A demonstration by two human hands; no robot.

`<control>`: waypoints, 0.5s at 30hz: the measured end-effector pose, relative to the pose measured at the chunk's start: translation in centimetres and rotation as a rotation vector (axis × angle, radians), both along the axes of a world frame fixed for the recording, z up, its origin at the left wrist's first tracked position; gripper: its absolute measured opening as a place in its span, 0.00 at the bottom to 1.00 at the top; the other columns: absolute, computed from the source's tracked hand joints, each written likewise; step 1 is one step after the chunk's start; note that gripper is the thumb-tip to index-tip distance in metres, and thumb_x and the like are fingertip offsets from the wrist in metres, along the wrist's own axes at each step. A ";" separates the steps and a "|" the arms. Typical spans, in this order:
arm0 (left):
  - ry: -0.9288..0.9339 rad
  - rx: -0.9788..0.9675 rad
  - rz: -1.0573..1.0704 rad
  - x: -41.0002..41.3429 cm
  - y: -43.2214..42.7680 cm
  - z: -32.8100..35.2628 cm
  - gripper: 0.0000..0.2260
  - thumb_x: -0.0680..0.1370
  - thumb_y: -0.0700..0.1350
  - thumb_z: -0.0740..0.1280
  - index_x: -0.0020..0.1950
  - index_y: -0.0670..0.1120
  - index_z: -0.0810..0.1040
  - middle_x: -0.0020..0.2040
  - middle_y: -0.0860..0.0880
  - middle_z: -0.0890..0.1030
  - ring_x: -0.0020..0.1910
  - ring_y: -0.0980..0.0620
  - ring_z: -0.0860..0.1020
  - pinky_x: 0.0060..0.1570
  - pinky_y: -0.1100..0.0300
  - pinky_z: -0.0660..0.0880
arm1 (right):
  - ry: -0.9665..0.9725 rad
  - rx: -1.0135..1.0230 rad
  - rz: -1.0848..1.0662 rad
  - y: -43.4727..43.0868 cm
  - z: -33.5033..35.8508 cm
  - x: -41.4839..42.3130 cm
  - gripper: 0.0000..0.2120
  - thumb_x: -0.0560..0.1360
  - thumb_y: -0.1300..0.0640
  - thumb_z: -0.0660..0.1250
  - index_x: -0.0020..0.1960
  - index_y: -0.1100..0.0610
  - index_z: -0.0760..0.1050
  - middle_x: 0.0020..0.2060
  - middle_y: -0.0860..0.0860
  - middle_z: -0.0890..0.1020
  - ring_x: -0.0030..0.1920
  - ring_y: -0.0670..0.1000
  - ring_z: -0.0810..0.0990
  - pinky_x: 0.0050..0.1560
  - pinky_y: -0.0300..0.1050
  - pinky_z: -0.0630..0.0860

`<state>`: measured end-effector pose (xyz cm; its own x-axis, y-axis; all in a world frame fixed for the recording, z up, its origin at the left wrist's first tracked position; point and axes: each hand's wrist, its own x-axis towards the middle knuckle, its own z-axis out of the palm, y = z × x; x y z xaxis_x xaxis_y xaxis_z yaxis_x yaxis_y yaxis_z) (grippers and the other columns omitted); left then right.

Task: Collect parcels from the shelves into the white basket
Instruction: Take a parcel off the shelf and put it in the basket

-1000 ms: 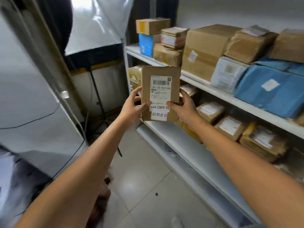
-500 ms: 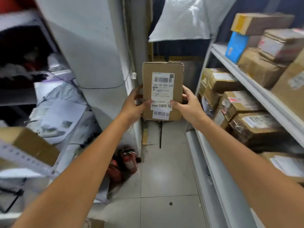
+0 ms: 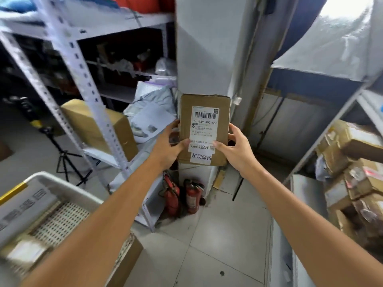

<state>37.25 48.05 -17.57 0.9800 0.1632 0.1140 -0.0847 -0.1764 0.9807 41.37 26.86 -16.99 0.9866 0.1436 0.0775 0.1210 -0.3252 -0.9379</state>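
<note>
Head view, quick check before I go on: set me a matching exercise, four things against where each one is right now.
1 parcel
2 white basket
3 fire extinguishers
4 tripod

A on the floor at the foot of the pillar
B bottom-left corner of the view
C on the floor behind the rack upright
D gripped between left hand and right hand

Pairs: 1-D, 2-B, 3-A, 4-C
</note>
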 end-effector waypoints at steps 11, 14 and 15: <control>0.151 0.060 0.347 -11.4 8.5 -4.1 0.27 0.79 0.48 0.70 0.74 0.59 0.62 0.60 0.56 0.73 0.64 0.52 0.74 0.52 0.58 0.79 | 0.037 -0.040 0.323 10.8 -4.7 -4.8 0.29 0.73 0.54 0.75 0.70 0.40 0.69 0.54 0.36 0.80 0.59 0.42 0.78 0.62 0.53 0.78; 0.179 0.055 0.457 -13.2 10.8 -5.0 0.26 0.78 0.47 0.70 0.72 0.59 0.64 0.59 0.60 0.74 0.66 0.53 0.73 0.57 0.53 0.78 | 0.049 -0.051 0.434 14.3 -5.9 -4.6 0.29 0.72 0.51 0.75 0.70 0.40 0.70 0.58 0.38 0.81 0.61 0.43 0.78 0.63 0.54 0.77; 0.189 0.053 0.495 -13.6 11.5 -5.2 0.26 0.78 0.47 0.70 0.73 0.58 0.64 0.61 0.58 0.74 0.65 0.54 0.73 0.57 0.53 0.78 | 0.061 -0.061 0.468 15.5 -6.2 -4.4 0.29 0.72 0.50 0.75 0.70 0.40 0.70 0.59 0.38 0.80 0.61 0.44 0.78 0.64 0.54 0.77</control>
